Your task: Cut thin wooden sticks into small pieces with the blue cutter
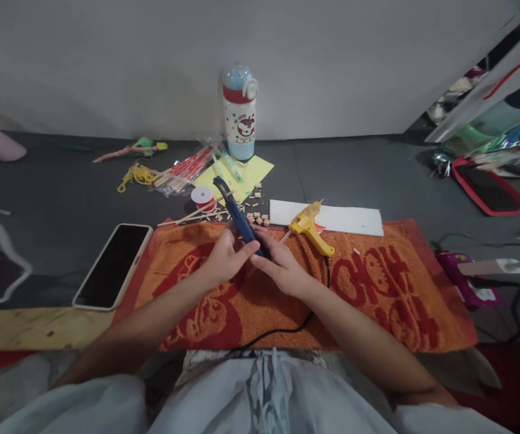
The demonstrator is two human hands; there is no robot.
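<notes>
Both hands hold the blue tool [238, 218]. The left hand [231, 256] wraps one side and the right hand [282, 265] wraps the other, thumbs on top. The tool is over the towel [278, 319], near the middle of the counter's [350, 169] near edge. To do this well, I think a firm but soft grip is best, with fingers away from the tip. Keep clear of the glue gun [307, 226] on the right too, as it may be hot. The tool is long, thin and dark blue. Its dark tip bends, and points to the counter's far edge, a bit left. I cannot tell if the tip is sharp.
</notes>
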